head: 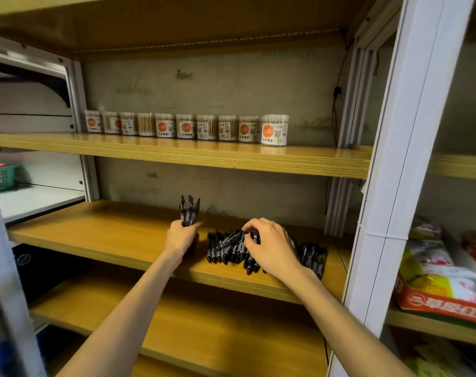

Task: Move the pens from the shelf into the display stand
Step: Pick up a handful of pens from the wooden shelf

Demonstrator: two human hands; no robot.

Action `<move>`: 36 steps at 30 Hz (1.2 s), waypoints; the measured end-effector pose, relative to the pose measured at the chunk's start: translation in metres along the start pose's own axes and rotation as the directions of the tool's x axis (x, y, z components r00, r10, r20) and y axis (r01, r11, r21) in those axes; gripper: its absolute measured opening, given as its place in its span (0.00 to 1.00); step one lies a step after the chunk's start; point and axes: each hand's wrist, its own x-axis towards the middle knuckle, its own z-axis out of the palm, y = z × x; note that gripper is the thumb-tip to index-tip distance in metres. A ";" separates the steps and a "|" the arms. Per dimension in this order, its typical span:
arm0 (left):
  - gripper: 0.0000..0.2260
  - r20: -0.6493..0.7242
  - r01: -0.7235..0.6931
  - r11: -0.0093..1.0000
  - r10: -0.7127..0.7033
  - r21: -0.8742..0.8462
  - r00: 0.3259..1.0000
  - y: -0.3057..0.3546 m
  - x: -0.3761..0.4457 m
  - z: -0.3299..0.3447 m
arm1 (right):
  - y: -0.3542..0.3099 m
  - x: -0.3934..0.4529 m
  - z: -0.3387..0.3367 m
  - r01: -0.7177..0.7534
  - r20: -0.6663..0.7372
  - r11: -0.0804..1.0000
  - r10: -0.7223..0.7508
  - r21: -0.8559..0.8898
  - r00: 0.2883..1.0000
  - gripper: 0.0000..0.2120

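Observation:
A heap of black pens (228,247) lies on the middle wooden shelf (103,235), right of centre, with more pens (314,255) on its right side. My left hand (181,238) grips an upright bunch of black pens (189,210), their ends pointing up, just left of the heap. My right hand (269,244) is over the heap, its fingertips pinching one pen (230,239) that lies slanted on top. A display stand cannot be made out; something dark red shows under my left hand.
A row of cotton swab jars (186,127) stands on the shelf above. A white upright post (400,170) bounds the shelf on the right, with snack bags (443,278) beyond it. A green basket (3,176) sits in the left unit.

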 end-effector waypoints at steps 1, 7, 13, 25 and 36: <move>0.09 0.041 0.016 1.000 -0.017 0.017 0.999 0.001 -0.001 -0.002 | -0.001 -0.002 -0.001 -0.001 0.000 1.000 0.001 -0.002 1.000 0.08; 0.07 0.088 -0.015 0.977 -0.004 0.214 0.996 0.003 -0.017 -0.019 | -0.014 -0.015 -0.008 0.037 0.030 0.994 -0.041 0.101 0.999 0.08; 0.08 -0.022 -0.082 0.908 0.100 0.411 0.995 0.018 -0.053 -0.041 | -0.030 -0.026 -0.013 0.090 0.076 0.990 -0.099 0.105 0.992 0.09; 0.17 -0.264 0.059 0.885 0.074 0.462 0.962 0.043 -0.207 -0.096 | -0.074 -0.086 -0.022 0.327 0.161 0.907 -0.376 0.265 0.913 0.09; 0.12 -0.588 0.253 0.847 0.084 0.467 0.804 0.066 -0.440 -0.140 | -0.139 -0.200 -0.062 0.492 0.177 0.712 -0.641 0.501 0.747 0.08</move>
